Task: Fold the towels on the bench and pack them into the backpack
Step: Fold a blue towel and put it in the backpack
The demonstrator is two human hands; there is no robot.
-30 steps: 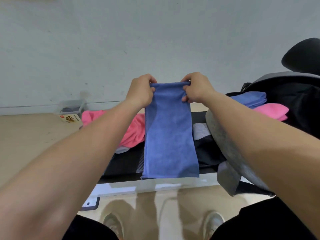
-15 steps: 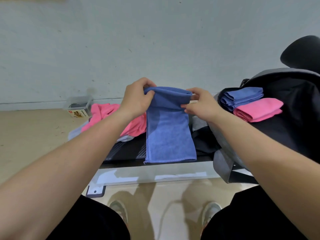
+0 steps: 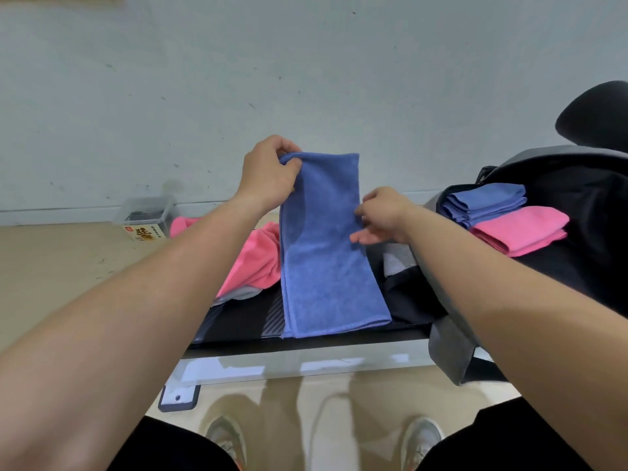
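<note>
the blue towel [image 3: 326, 246] hangs as a long narrow strip over the middle of the bench [image 3: 238, 321], its lower end lying on the bench's front edge. the left hand [image 3: 268, 175] grasps its top left corner, fingers curled round the cloth and lifted above the bench. the right hand [image 3: 380, 215] is lower, at the strip's right edge about halfway down. its fingers are at the cloth, but i cannot tell whether they pinch it or only touch it.

progress, as i judge it: the backpack [image 3: 577, 185] lies open at the bench's right end with a packed blue towel [image 3: 486, 202] and a packed pink towel [image 3: 523, 229] folded side by side in its mouth, so two look done. the held towel seems folded lengthwise only and needs cross folds before it goes in. a loose pink towel [image 3: 258, 260] lies crumpled on the bench's left half, with a grey cloth [image 3: 238, 294] peeking out beneath it, and more grey shows on the bench just right of the strip. so at least two more pieces look left to fold and pack.
</note>
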